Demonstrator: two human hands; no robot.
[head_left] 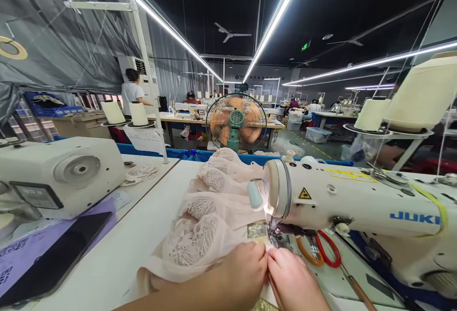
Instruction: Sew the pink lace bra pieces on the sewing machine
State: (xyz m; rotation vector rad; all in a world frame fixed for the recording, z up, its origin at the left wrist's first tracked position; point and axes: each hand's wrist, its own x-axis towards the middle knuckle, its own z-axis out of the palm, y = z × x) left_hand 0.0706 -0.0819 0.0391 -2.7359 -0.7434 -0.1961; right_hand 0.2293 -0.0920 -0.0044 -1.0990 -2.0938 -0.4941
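A pile of pale pink lace fabric (pixel 207 216) lies on the white table, trailing back from the needle of a white JUKI sewing machine (pixel 357 201). My left hand (pixel 243 268) rests on the near end of the fabric with its fingers curled down onto it. Beside it, my right hand (pixel 293 277) pinches the fabric edge just in front of the presser foot (pixel 274 236). Both hands touch each other at the seam.
Red and orange scissors (pixel 321 251) lie under the machine arm. A black phone (pixel 57 258) lies at the left by a second machine (pixel 60 175). A fan (pixel 236 123), thread cones (pixel 421 94) and other workers at distant tables stand beyond.
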